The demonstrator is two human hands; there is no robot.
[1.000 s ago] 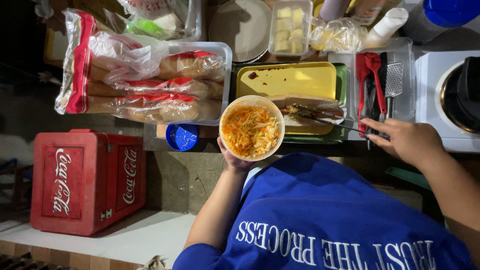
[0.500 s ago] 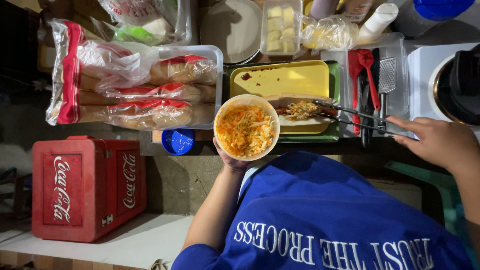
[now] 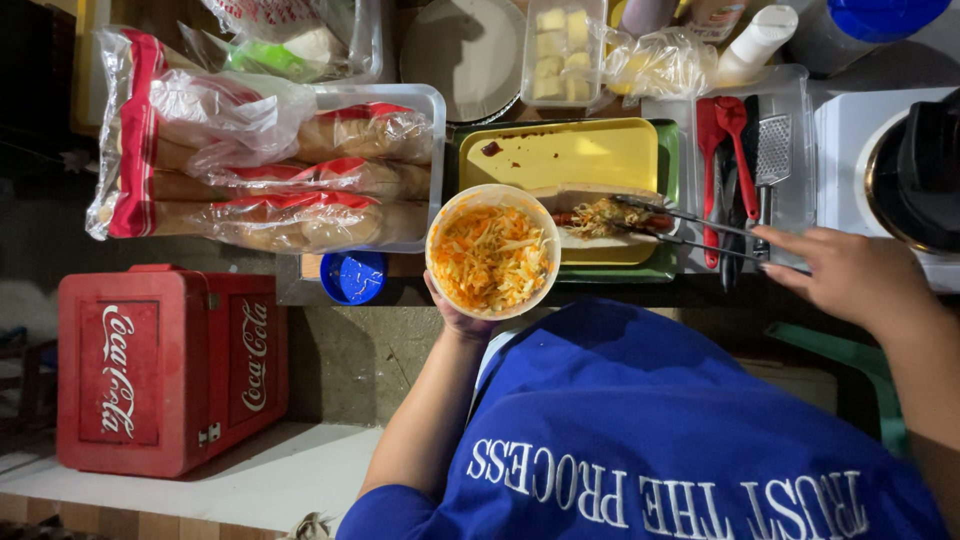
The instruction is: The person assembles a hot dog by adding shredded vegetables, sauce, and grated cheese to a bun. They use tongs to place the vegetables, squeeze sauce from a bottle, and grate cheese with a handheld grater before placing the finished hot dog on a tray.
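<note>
Filling step, by the look of it. Left hand (image 3: 455, 312) cups a round bowl (image 3: 492, 250) of shredded orange-and-pale slaw from underneath, fingers wrapped on the near rim, held just off the counter (image 3: 300, 292) edge. Right hand (image 3: 850, 275) grips thin metal tongs (image 3: 690, 228) at their handle end, pinched closed; the tips sit at 9 o'clock from that hand, resting on a split bun (image 3: 600, 215) w/ a sausage and some slaw already on it. Bun lies on a yellow tray (image 3: 560, 155), touching the bowl's 3 o'clock side.

Bagged bread rolls (image 3: 270, 190) lie in a clear tub at 9 o'clock from the bowl; a blue lid (image 3: 353, 277) just beside the bowl at 8. Red utensils and a grater (image 3: 773, 150) in a tub at 12 from the right hand.

My read: topping's partly on. Next move prob. needs tongs opened, swung over to the bowl, and a light pinch so shreds don't drop btw bowl and bun.
</note>
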